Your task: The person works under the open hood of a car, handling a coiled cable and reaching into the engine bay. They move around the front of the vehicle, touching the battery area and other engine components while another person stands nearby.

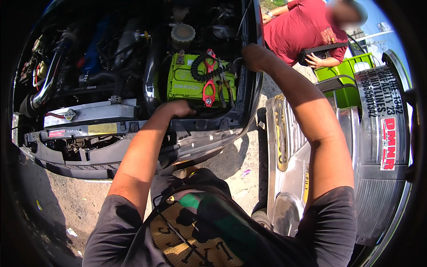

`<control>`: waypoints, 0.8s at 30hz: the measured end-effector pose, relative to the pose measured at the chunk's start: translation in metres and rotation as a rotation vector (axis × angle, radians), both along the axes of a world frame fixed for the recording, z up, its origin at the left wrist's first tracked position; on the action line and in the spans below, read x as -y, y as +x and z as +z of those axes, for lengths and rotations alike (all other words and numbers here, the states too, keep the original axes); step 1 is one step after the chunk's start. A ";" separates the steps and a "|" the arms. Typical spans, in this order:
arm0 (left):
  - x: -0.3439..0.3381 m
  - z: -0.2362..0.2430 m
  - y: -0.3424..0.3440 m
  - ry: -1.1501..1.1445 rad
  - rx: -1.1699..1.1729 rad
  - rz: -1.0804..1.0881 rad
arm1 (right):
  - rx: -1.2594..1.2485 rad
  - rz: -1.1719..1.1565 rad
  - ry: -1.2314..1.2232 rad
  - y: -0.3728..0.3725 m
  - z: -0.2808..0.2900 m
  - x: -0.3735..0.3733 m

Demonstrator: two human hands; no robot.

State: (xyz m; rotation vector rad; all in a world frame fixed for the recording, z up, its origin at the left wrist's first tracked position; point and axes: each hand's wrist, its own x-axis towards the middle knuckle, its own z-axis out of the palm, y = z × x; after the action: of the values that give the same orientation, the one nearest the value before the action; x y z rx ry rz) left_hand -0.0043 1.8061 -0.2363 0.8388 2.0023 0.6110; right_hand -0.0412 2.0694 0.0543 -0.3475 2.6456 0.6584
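Note:
My left hand [180,108] reaches into the engine bay at the front lower edge of a green car battery [180,71], its fingertips hidden in the dark gap there. My right hand [255,56] is at the bay's right rim, right of the battery, fingers curled; what they hold, if anything, is unclear. On top of the battery lie a red metal tool [209,92], a coiled black cord [200,61] and what looks like pliers [227,83].
A silver radiator [89,111] spans the bay's front left. At right stands a chrome-bodied vehicle [284,200]; beyond it a person in a red shirt [298,29] bends near a green crate [369,58], holding a black item. Paving [240,155] shows below.

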 end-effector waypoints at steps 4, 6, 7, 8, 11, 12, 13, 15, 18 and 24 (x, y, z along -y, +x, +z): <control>-0.002 -0.009 -0.001 0.027 0.024 0.028 | -0.003 0.081 0.008 0.004 0.003 0.005; -0.002 -0.008 -0.001 0.019 0.027 0.039 | -0.025 0.106 0.002 0.008 0.005 0.008; -0.001 -0.006 -0.001 0.004 0.016 0.030 | -0.036 0.117 -0.003 0.009 0.006 0.009; -0.001 -0.004 -0.001 -0.009 0.009 0.023 | -0.054 0.134 -0.011 0.011 0.007 0.010; 0.003 0.001 0.001 -0.010 0.093 0.069 | -0.041 0.188 -0.013 0.012 0.007 0.009; 0.003 0.002 0.000 -0.001 0.090 0.065 | -0.040 0.228 0.015 0.010 0.007 0.007; 0.004 0.002 0.001 0.005 0.088 0.061 | -0.023 0.273 0.034 0.007 0.008 0.006; 0.005 0.002 0.002 0.039 0.070 0.049 | 0.000 0.308 0.047 0.001 0.008 0.001; 0.006 0.002 0.004 0.087 0.044 0.042 | 0.028 0.309 0.028 -0.008 0.006 -0.006; 0.003 0.020 0.007 -0.063 -0.012 -0.002 | 0.071 0.395 0.047 -0.023 0.005 -0.017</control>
State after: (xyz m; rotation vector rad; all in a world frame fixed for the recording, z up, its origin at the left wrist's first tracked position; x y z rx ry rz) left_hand 0.0031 1.8034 -0.2161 0.8084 2.0204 0.5402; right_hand -0.0644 2.0859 0.0594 -0.8766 2.5080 0.8085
